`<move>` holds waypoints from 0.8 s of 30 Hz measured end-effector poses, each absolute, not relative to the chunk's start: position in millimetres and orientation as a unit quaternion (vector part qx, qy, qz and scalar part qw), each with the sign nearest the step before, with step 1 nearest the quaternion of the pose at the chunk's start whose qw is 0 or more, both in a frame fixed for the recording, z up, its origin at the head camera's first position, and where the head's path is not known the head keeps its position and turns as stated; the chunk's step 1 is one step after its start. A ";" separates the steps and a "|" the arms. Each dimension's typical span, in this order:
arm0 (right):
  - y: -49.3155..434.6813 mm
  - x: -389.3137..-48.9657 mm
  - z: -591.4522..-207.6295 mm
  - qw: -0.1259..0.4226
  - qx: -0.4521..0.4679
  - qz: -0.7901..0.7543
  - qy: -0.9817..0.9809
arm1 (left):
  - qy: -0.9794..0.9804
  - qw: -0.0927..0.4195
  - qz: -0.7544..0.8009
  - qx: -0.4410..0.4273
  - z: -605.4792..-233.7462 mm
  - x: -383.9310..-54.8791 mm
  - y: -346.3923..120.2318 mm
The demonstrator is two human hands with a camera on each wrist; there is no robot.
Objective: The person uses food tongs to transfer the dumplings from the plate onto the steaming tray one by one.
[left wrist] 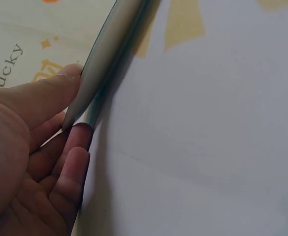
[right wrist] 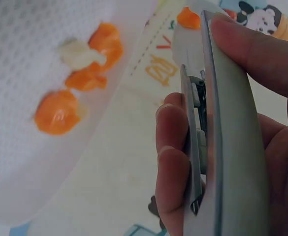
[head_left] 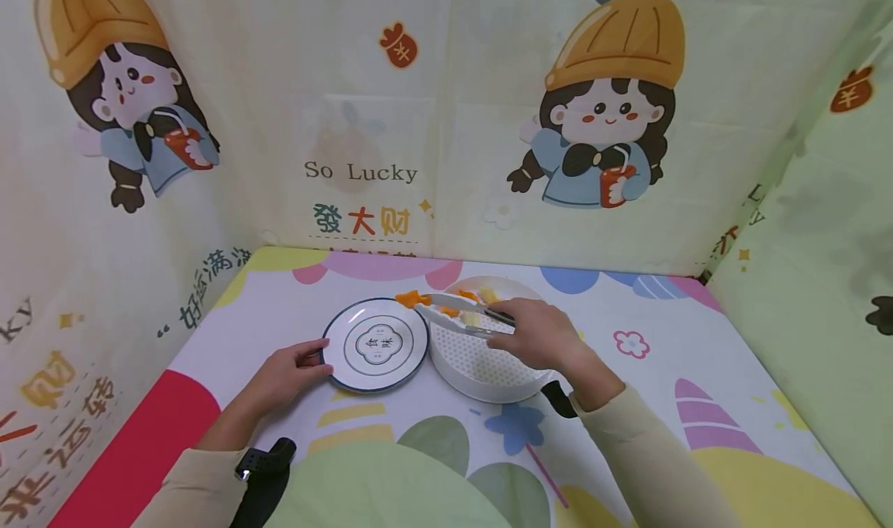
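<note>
At the left, my left hand (head_left: 289,373) pinches the near-left rim of a white plate (head_left: 380,346) with a dark blue edge. In the left wrist view the thumb lies on one side of the plate (left wrist: 102,64) and fingers on the other. My right hand (head_left: 540,338) grips metal tongs (head_left: 467,305), also seen in the right wrist view as tongs (right wrist: 232,128). An orange food piece (head_left: 413,299) is at the tongs' tip, above the plate's upper right rim. Beneath the right hand stands a white perforated basket (head_left: 481,369) holding orange and pale pieces (right wrist: 57,113).
The table (head_left: 300,481) has a printed cloth with flowers and coloured shapes. Printed curtains (head_left: 474,125) rise behind it and at both sides. The basket stands right beside the plate.
</note>
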State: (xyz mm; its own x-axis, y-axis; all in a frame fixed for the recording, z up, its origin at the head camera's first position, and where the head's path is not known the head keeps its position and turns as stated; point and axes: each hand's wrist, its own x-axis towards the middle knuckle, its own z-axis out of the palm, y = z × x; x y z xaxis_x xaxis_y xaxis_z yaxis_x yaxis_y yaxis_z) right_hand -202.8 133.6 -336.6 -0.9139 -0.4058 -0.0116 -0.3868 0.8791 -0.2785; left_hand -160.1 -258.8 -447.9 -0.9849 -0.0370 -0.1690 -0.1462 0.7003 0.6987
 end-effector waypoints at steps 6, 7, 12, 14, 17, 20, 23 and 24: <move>162.9 -201.9 -336.4 0.036 -0.173 -0.143 0.974 | 0.918 0.070 0.388 -0.049 -448.1 -160.1 -258.5; 167.4 -201.5 -337.0 0.037 -0.167 -0.144 0.975 | 0.917 0.071 0.389 -0.048 -448.4 -160.0 -258.7; 188.9 -198.7 -342.1 0.037 -0.143 -0.149 0.978 | 0.916 0.072 0.392 -0.051 -450.3 -160.7 -259.0; 196.9 -197.3 -343.8 0.035 -0.137 -0.149 0.979 | 0.915 0.072 0.393 -0.052 -450.4 -160.8 -258.9; 207.6 -195.2 -345.3 0.037 -0.122 -0.143 0.981 | 0.915 0.073 0.393 -0.051 -450.2 -160.3 -258.7; 216.1 -193.3 -345.8 0.047 -0.111 -0.138 0.983 | 0.916 0.074 0.390 -0.052 -449.0 -159.9 -258.6; 222.0 -191.7 -345.5 0.056 -0.112 -0.134 0.983 | 0.917 0.073 0.389 -0.052 -447.6 -159.9 -258.4; 223.5 -191.4 -345.5 0.058 -0.116 -0.132 0.983 | 0.917 0.073 0.389 -0.052 -447.3 -160.0 -258.4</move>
State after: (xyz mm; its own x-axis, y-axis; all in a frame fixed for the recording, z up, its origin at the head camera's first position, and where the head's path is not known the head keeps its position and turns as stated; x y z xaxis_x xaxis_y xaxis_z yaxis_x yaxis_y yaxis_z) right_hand -191.4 223.5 -345.5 -0.9664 -0.2431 -0.0829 -0.2126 0.9382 -0.2732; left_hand -160.0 -258.4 -447.3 -0.9840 -0.0380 -0.1743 -0.1518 0.6917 0.7060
